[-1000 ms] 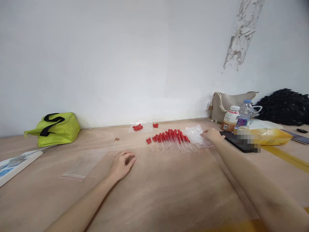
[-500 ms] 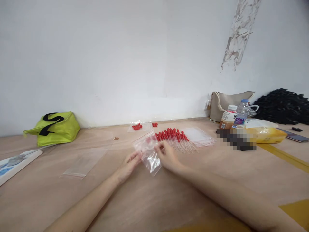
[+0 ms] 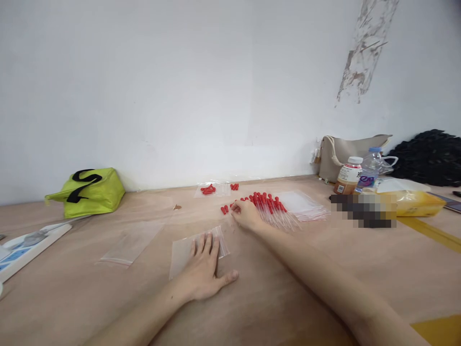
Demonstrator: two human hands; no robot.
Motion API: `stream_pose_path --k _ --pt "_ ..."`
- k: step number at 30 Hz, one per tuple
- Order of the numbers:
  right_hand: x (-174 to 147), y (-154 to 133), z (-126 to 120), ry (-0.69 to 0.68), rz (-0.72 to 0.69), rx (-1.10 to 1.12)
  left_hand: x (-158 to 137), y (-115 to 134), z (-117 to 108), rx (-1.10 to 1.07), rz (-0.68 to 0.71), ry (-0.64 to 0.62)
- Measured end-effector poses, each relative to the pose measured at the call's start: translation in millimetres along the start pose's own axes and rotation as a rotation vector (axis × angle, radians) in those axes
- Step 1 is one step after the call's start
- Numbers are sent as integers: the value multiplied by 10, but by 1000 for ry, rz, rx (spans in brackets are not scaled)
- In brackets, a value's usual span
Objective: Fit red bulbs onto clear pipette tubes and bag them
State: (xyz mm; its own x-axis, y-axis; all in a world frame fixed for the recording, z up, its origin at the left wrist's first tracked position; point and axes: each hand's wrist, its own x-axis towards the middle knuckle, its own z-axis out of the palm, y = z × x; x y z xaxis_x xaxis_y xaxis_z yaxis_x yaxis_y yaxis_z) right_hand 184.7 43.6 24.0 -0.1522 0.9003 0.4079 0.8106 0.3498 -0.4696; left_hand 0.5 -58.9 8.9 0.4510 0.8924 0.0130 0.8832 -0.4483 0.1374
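My left hand (image 3: pixel 201 269) lies flat with fingers spread, pressing a clear zip-lock bag (image 3: pixel 180 252) onto the table. The bag's zip edge points right. My right hand (image 3: pixel 245 214) is at the left end of a row of glass droppers (image 3: pixel 270 206) with red rubber bulbs. Its thumb and fingertips are pinched on one dropper, whose bulb is mostly covered by the fingers. Just left of these fingertips, a pair of red bulbs (image 3: pixel 224 209) sits apart from the row.
Another clear bag (image 3: pixel 131 245) lies at left. Behind are bags with red bulbs (image 3: pixel 208 190); flat bags (image 3: pixel 302 204) are stacked right of the droppers. A yellow-green pouch (image 3: pixel 95 194), bottles (image 3: pixel 348 177) and a yellow packet (image 3: pixel 421 204) stand farther out.
The clear bag, held up between both hands before, now lies flat under my left hand, which has opened. My right hand has let go of it and moved to the droppers.
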Motion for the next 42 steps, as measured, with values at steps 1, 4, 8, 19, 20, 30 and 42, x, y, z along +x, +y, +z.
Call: stream_pose_path --k 1,4,8,19,20,30,42 --pt "38 -49 43 -35 6 -38 -12 -7 -1 5 18 22" --pt "132 -194 170 -82 42 -124 -18 -106 -54 24 128 39" --pt "210 -327 323 -93 111 -209 -13 -222 -51 28 200 -46" --pt "20 -167 -81 -126 -17 -90 -40 29 -9 -32 293 -50" --pt "-60 -61 -165 -73 -54 57 -34 49 -33 -46 290 -51" --pt "-852 424 -304 205 329 1050 4 -183 -180 -121 350 -14" --pt "-855 308 -225 113 341 1147 32 -131 -95 -141 323 40"
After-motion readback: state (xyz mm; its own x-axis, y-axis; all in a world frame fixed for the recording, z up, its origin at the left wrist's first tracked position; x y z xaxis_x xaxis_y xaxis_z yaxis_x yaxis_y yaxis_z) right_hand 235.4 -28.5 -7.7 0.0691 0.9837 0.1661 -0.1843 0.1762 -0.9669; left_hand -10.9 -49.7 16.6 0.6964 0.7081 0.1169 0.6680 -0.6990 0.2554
